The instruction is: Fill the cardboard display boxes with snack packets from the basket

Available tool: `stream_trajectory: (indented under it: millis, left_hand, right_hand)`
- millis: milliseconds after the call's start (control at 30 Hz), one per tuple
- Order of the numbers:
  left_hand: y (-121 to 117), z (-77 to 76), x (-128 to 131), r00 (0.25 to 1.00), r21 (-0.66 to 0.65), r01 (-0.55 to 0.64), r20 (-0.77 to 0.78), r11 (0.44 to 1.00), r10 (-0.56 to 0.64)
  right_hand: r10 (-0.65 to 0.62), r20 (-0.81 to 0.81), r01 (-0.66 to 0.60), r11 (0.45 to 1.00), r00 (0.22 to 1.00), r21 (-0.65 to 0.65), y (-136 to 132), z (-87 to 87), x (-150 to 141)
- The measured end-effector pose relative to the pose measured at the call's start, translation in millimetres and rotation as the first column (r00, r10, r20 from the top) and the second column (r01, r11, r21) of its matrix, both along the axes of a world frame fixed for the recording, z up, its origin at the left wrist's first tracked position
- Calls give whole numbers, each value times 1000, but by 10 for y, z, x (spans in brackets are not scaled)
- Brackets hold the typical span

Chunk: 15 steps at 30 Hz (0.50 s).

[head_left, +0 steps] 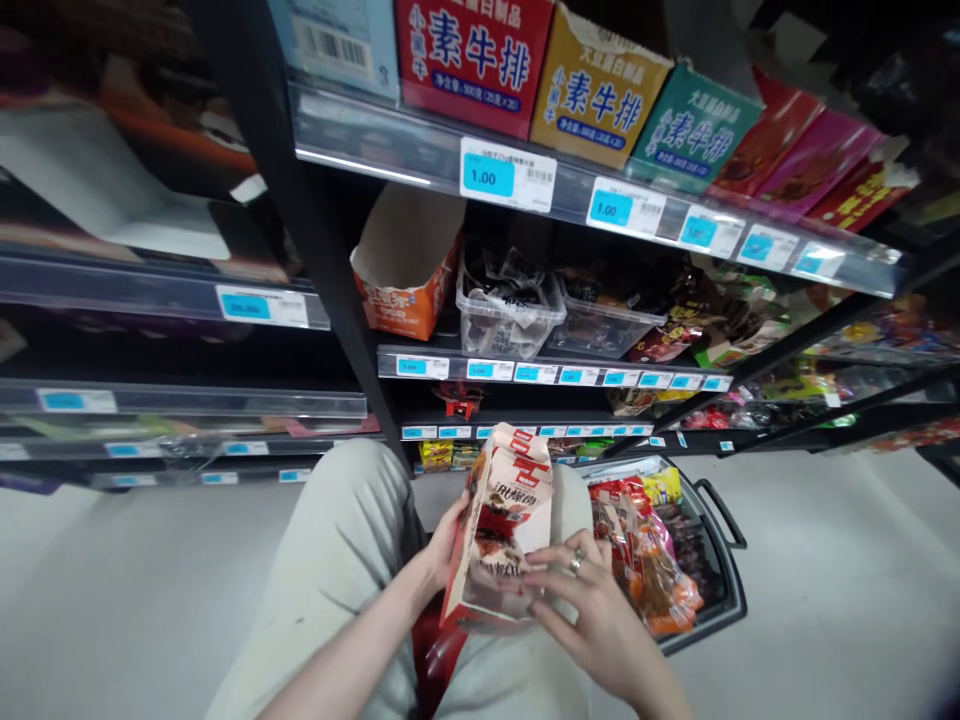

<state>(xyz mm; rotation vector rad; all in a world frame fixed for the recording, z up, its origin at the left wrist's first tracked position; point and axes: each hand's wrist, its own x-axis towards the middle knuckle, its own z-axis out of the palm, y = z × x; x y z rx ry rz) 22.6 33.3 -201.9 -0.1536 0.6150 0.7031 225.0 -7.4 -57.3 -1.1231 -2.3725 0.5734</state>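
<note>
A small open-topped cardboard display box (457, 590), cream and red, is tilted above my lap. My left hand (448, 540) grips its left side. Inside lie snack packets (514, 495) with dark printed characters and a food picture. My right hand (574, 590), with a ring on one finger, reaches over the box's right side. Its fingers are stretched out and apart against the contents or the near wall; exactly what the fingertips touch is unclear. Something red and shiny (437, 650) shows between my legs, below the box, partly hidden.
A dark-rimmed basket (739, 600) with snack bags (637, 560) stands on the floor to the right. Ahead are shelves (375, 120) with price tags, coloured boxes (472, 60), a torn orange carton (405, 290) and clear plastic tubs (502, 325). A dark upright post (300, 190) divides the shelving.
</note>
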Motion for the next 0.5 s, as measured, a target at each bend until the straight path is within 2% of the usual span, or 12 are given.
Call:
stream_trajectory:
  millis: [133,233,300,333,367,400,467,500]
  left_hand:
    - [28,19,3,997,-50,-58,-61,997,55]
    - [38,80,11,997,-56,-49,-63,997,46]
    - [40,98,10,998,-50,-38,-50,998,36]
    - [40,98,7,998,-43,-36,-45,998,34]
    - [40,93,2,999,-37,-38,-38,999,37]
    - [39,86,-5,999,-34,-42,-32,999,41]
    - [32,72,-24,999,-49,-33,-40,998,31]
    - [27,65,-34,999,-64,-24,-48,998,21]
  right_hand:
    - [-145,-41,149,983,989,108,157,-229,-42]
    - [-247,-166,252,968,955,13,275,-367,-85]
    - [-313,-338,295,950,888,-106,331,-393,-80]
    - [-357,-459,308,934,813,-181,348,-385,-64]
    - [-406,-590,303,914,698,-271,358,-366,-39]
    - [-452,-705,259,892,547,-371,360,-342,-9]
    - [-530,-818,24,842,225,-539,346,-299,57]
    - [-560,-821,-107,814,115,-570,334,-292,88]
